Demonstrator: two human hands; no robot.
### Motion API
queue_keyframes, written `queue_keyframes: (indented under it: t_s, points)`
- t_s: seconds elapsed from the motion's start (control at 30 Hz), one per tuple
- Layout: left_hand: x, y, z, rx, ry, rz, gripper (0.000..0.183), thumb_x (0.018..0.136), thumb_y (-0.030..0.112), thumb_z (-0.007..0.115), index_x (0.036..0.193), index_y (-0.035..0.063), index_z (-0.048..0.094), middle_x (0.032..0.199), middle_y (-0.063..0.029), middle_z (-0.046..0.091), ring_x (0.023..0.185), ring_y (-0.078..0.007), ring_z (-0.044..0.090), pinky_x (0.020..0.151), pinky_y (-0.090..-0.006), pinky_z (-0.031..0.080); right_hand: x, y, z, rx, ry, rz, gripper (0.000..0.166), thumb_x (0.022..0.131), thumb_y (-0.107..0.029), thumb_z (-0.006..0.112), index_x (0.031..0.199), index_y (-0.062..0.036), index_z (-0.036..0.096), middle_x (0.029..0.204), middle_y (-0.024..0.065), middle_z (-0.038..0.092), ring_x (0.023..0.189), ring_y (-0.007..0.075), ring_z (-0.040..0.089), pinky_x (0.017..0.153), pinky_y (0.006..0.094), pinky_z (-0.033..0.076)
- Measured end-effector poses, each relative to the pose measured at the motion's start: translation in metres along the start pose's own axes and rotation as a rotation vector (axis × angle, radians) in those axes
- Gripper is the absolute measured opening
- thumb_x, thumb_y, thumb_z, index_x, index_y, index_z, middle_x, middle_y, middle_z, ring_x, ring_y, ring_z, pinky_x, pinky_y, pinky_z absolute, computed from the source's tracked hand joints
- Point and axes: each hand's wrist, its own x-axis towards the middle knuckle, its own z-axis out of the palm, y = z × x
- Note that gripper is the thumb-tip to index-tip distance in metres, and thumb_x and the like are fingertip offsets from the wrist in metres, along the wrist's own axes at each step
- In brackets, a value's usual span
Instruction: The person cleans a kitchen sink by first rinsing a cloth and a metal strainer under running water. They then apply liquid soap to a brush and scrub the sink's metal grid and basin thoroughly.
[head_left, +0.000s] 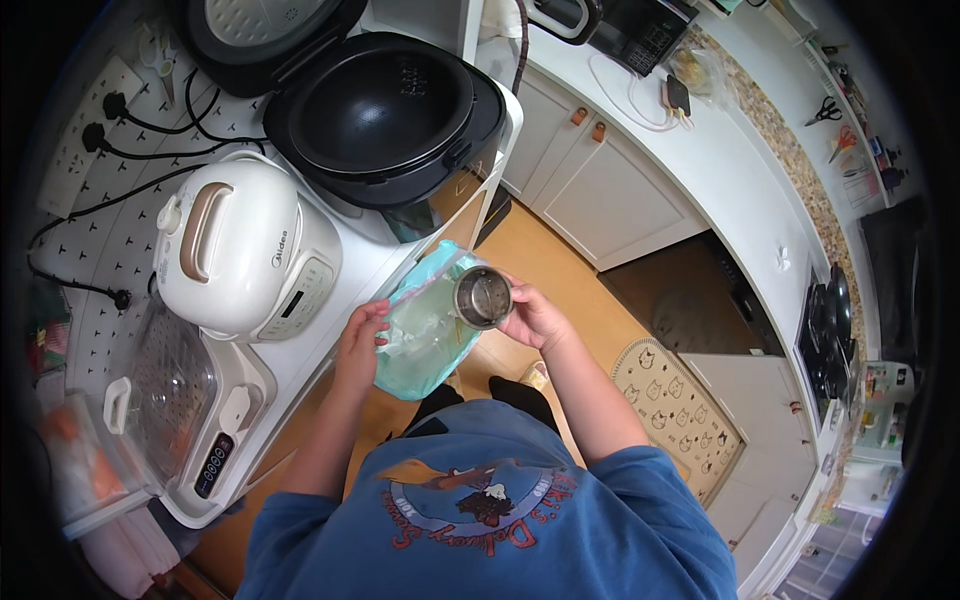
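A small round metal cup (484, 298) is in my right hand (531, 319), which grips it from the right. The cup's mouth faces up towards me, and the inside looks bare. It overlaps the right side of a teal plastic bag (420, 337) hanging beside the counter edge. My left hand (364, 341) pinches the bag's left rim with curled fingers. The bag's mouth is spread, showing pale, crumpled, see-through plastic inside; what else it holds cannot be made out.
Left on the white counter (360, 281) stand a white Midea pressure cooker (225, 247), an open black rice cooker (382, 112) and an appliance with a clear lid (172, 390). Black cords (157, 154) run to a power strip (86, 139). A cat-print mat (679, 412) lies right.
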Motion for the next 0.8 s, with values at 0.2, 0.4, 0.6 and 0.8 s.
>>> queue_keyframes:
  t_s: [0.2, 0.4, 0.6, 0.8]
  points:
    - [-0.012, -0.008, -0.009, 0.035, -0.022, -0.059, 0.031, 0.095, 0.019, 0.043, 0.118, 0.0058, 0.058, 0.113, -0.0034, 0.059, 0.094, -0.0129, 0.054, 0.081, -0.0283, 0.044, 0.004, -0.024, 0.031, -0.054, -0.206, -0.085, 0.065, 0.076, -0.019, 0.071, 0.133, -0.0046, 0.044, 0.127, 0.0113, 0.054, 0.115, 0.0225, 0.056, 0.098, 0.0379, 0.047]
    - [-0.011, 0.004, 0.007, 0.345, 0.007, 0.130, 0.026, 0.089, 0.013, 0.057, 0.114, 0.0090, 0.060, 0.107, -0.0040, 0.060, 0.091, -0.0141, 0.055, 0.076, -0.0276, 0.045, 0.039, 0.047, -0.020, -1.722, 0.130, -0.312, 0.059, 0.060, 0.000, 0.078, 0.113, -0.0078, 0.054, 0.101, 0.0094, 0.062, 0.105, 0.0212, 0.057, 0.091, 0.0313, 0.045]
    - [-0.008, 0.018, 0.028, 0.698, -0.120, 0.407, 0.035, 0.079, 0.013, 0.068, 0.114, 0.0116, 0.061, 0.104, -0.0109, 0.053, 0.098, -0.0281, 0.055, 0.080, -0.0380, 0.047, 0.026, 0.038, -0.026, -0.772, 0.094, -0.264, 0.064, 0.063, 0.014, 0.070, 0.116, -0.0114, 0.045, 0.121, 0.0058, 0.054, 0.115, 0.0179, 0.054, 0.090, 0.0314, 0.049]
    - [-0.001, 0.024, 0.045, 0.806, -0.251, 0.582, 0.037, 0.077, 0.017, 0.070, 0.114, 0.0141, 0.062, 0.107, -0.0109, 0.049, 0.101, -0.0304, 0.052, 0.084, -0.0413, 0.046, 0.009, 0.017, 0.004, -0.544, 0.031, -0.164, 0.068, 0.064, 0.020, 0.063, 0.121, -0.0112, 0.043, 0.130, 0.0051, 0.049, 0.118, 0.0160, 0.052, 0.093, 0.0311, 0.050]
